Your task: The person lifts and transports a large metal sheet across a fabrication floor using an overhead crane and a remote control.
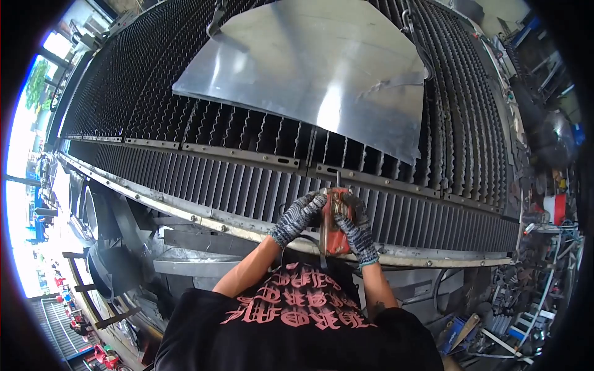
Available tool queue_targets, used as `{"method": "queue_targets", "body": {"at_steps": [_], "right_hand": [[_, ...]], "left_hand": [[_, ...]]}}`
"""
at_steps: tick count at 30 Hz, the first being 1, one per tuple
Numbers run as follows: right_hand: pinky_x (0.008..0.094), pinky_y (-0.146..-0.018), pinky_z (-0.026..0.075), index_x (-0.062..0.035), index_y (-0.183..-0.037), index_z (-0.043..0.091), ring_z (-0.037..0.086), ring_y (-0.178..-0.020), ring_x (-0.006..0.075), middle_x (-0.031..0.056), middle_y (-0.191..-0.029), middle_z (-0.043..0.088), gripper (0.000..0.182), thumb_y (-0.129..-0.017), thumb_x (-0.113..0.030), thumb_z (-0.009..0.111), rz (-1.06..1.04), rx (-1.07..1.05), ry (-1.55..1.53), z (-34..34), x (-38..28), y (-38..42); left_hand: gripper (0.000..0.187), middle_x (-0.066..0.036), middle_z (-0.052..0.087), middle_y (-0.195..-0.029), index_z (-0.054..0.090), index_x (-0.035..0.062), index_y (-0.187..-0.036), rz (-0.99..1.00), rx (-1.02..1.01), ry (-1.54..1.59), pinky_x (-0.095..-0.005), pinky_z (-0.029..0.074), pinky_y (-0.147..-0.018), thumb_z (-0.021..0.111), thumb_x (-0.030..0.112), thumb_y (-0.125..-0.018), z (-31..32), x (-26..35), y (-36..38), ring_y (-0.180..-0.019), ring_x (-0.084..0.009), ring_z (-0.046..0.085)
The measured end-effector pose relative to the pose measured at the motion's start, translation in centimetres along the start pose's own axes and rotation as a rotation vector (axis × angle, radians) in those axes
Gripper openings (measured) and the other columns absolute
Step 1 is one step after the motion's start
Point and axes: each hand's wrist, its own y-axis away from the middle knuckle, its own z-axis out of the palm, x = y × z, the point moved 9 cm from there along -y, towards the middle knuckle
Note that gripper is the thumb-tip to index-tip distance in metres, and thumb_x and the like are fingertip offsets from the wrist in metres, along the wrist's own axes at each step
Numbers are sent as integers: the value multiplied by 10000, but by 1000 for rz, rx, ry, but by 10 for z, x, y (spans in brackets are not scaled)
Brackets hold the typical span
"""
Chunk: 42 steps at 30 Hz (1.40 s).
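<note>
Both my hands wear grey knitted gloves and grip a worn red control box [335, 230] that hangs on a thin cable in front of my chest. My left hand [298, 216] holds its upper left side, fingers curled over the top. My right hand [357, 230] clasps its right side. Beyond them lies a large shiny metal sheet [322, 74] on the toothed slats of a dark cutting bed [148, 105]. Two hooks on chains hold the sheet's far edge, at the left [215, 25] and at the right [413, 28].
The bed's steel front rail [204, 216] runs across just past my hands. Ducts and frames sit below it at the left [111, 247]. Cluttered tools, containers and scrap fill the right side [544, 247]. Bright daylight and a street show at the far left.
</note>
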Motion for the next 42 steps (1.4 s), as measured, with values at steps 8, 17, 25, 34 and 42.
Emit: {"method": "queue_targets", "body": {"at_steps": [8,17,25,34,42], "right_hand": [[350,-1076,315,-66,-1251,541,441,-1246,222,97,-1288,520,442,-833,-125,669,93,148,76,-44,-10,-13],[373,-1089,305,-58,-1270,522,449,-1233,243,92,-1284,525,487,-815,-128,680,-37,379,31,-124,-21,-99],[310,-1059,329,-43,-1267,520,469,-1199,175,58,-1283,527,427,-865,-108,647,49,311,-107,-101,61,-244],[350,-1082,300,-11,-1293,482,427,-1252,207,100,-1352,465,462,-861,-90,625,-85,291,167,-60,50,-236],[348,-1079,294,-1,-1289,500,435,-1246,226,101,-1343,485,408,-892,-90,531,-172,283,240,-65,37,-236]], "left_hand": [[361,-176,653,-1037,644,61,-1052,542,544,-891,-364,475,-884,587,378,-890,-43,128,-99,-993,-297,618],[620,-206,299,-1461,518,102,-1277,413,704,-1552,-593,126,-1095,464,565,-867,-54,159,-238,-1363,-388,243],[633,-186,280,-1482,487,93,-1315,462,771,-1612,-556,70,-1121,454,550,-879,-84,156,-238,-1388,-357,213],[577,-199,313,-1465,489,116,-1324,521,754,-1534,-553,125,-1117,456,498,-894,-71,182,-228,-1374,-354,260],[554,-182,334,-1455,499,94,-1298,624,756,-1465,-536,153,-1117,478,467,-890,-71,192,-220,-1364,-353,279]]}}
